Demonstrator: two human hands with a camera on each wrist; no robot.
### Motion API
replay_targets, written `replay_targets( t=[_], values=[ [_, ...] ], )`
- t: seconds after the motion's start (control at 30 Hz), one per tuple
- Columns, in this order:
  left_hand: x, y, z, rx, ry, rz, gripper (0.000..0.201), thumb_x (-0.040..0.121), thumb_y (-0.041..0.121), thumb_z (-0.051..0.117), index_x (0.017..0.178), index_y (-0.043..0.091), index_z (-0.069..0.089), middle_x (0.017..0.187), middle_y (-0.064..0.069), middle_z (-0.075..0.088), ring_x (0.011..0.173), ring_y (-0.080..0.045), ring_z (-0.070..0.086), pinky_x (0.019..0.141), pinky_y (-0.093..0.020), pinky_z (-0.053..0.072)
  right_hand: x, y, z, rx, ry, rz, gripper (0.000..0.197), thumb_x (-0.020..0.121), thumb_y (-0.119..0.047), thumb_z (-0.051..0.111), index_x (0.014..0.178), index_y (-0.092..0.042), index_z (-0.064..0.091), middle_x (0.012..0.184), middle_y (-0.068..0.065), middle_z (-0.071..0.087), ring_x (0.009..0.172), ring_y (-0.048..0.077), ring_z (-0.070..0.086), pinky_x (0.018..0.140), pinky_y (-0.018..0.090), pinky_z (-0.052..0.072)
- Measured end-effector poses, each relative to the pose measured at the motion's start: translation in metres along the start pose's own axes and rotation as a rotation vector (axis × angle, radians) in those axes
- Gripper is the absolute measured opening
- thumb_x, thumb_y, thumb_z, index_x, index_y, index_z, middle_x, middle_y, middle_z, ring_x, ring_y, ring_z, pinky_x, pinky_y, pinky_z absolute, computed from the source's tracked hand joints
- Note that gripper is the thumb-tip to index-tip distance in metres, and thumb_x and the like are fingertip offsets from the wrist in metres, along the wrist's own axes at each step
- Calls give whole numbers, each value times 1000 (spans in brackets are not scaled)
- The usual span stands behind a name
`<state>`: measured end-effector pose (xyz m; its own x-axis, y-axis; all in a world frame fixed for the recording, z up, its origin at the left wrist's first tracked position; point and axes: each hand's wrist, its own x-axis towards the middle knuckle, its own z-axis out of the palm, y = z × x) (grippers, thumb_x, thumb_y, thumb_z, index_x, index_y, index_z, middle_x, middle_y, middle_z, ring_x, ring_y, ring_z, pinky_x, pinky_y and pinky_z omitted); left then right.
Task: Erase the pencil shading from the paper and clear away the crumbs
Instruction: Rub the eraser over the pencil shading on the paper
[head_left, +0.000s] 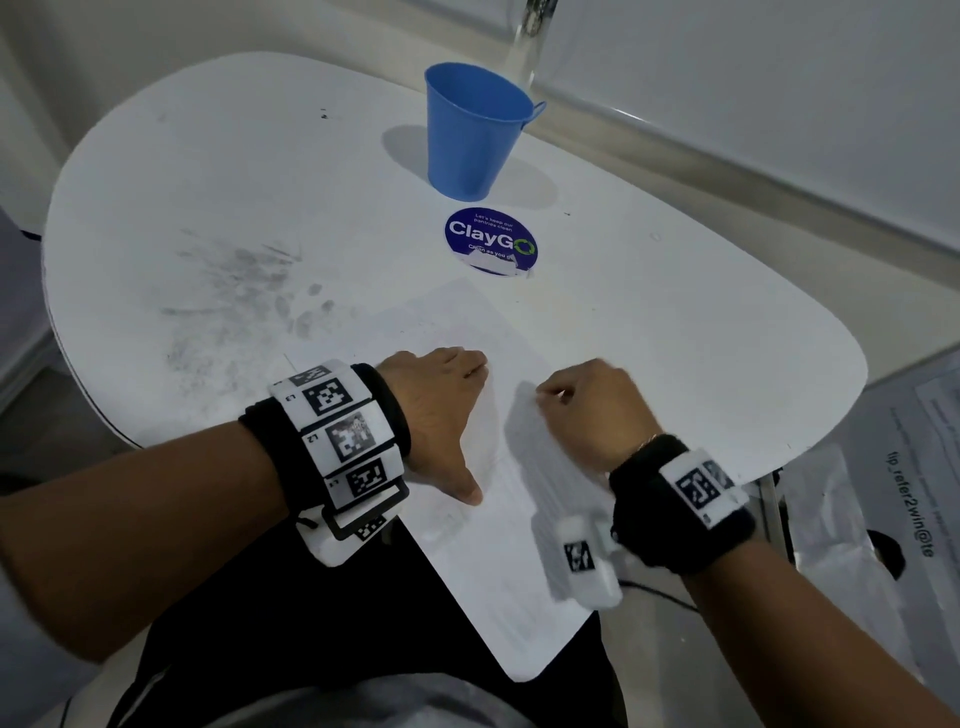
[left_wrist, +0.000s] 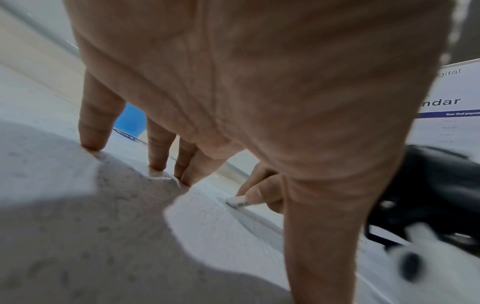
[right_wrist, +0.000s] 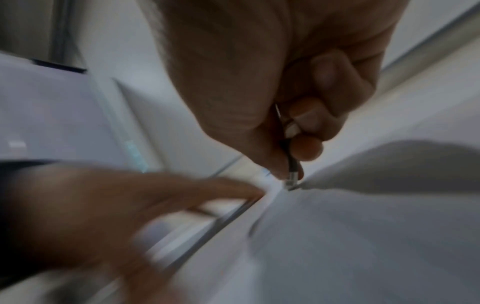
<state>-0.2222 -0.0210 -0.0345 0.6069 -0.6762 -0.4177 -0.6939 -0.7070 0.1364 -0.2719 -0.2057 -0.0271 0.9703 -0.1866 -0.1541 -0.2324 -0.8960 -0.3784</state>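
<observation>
A white sheet of paper (head_left: 441, 332) lies on the white table (head_left: 675, 338) in front of me. My left hand (head_left: 452, 415) presses flat on it, fingers straight and thumb spread toward me. Just to its right, my right hand (head_left: 553, 395) is curled, knuckles up. In the left wrist view it pinches a small white eraser (left_wrist: 237, 200), whose tip touches the paper (left_wrist: 213, 226). The right wrist view shows the same eraser (right_wrist: 292, 182) between thumb and fingertips, blurred. A faint grey patch (head_left: 524, 436) lies on the sheet beside the right hand. I cannot make out any crumbs.
A blue metal bucket (head_left: 472, 130) stands at the back of the table, with a round blue ClayGo sticker (head_left: 491, 241) in front of it. Grey smudges (head_left: 234, 280) mark the table's left half. Printed sheets (head_left: 904, 467) lie beyond the table's right edge.
</observation>
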Motion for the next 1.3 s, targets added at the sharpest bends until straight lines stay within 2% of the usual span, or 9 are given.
replay_targets(
  t=[0.1,0.23,0.37,0.53,0.67,0.8,0.93,1.1,1.3],
  values=[
    [0,0,-1,2,-2,0,121,72,78,66,157,9,12,163,2,16,151,-16,18,116,-43,34,-17,-11,7,-25,-107,-101,20,93,-22,59,92,-18,78,88,-4,75,80,15,66,75,29,52],
    [-1,0,0,-13,13,0,122,71,78,66,157,10,13,163,3,17,150,-14,19,117,-42,34,12,13,-6,25,43,90,18,92,-23,60,91,-21,78,96,-1,75,87,18,66,76,23,46],
    [-1,1,-1,-8,1,-1,119,71,78,66,155,10,16,161,2,20,149,-16,22,115,-43,36,-17,-10,10,-32,-80,-114,20,93,-21,58,91,-17,78,87,-3,75,81,17,67,77,31,53],
    [-1,1,0,-27,17,-6,120,71,77,67,156,11,15,162,3,19,150,-15,20,116,-42,34,12,18,-7,11,63,97,18,92,-22,61,92,-21,78,96,-2,75,91,19,67,79,23,48],
    [0,-1,0,-15,16,-2,119,71,78,67,156,12,16,163,3,17,150,-15,19,116,-43,34,-10,2,5,-44,-46,-53,19,93,-22,59,93,-18,78,91,-3,75,85,18,67,80,29,53],
    [0,-1,2,-4,-21,8,117,72,80,64,161,32,4,168,7,-5,155,-14,-1,121,-44,25,8,21,-14,-13,29,55,18,92,-21,61,92,-20,79,95,-3,75,91,17,68,83,26,52],
    [2,0,0,33,-49,3,111,72,81,61,158,45,1,167,6,-7,154,-18,-4,120,-46,21,10,21,-22,70,40,9,16,91,-21,63,85,-19,78,81,-4,74,79,13,67,70,22,48],
    [2,2,-4,105,-55,-6,116,68,85,61,158,42,2,164,1,2,151,-23,5,119,-45,20,4,12,-5,75,-46,-20,16,93,-24,62,93,-22,78,81,-10,69,77,6,63,63,12,40],
    [4,4,2,70,-45,36,112,76,82,57,160,29,7,168,7,-11,155,-19,-6,122,-47,17,-3,11,2,20,9,9,19,95,-25,60,98,-19,77,84,-4,72,84,16,66,75,25,49]
  ],
)
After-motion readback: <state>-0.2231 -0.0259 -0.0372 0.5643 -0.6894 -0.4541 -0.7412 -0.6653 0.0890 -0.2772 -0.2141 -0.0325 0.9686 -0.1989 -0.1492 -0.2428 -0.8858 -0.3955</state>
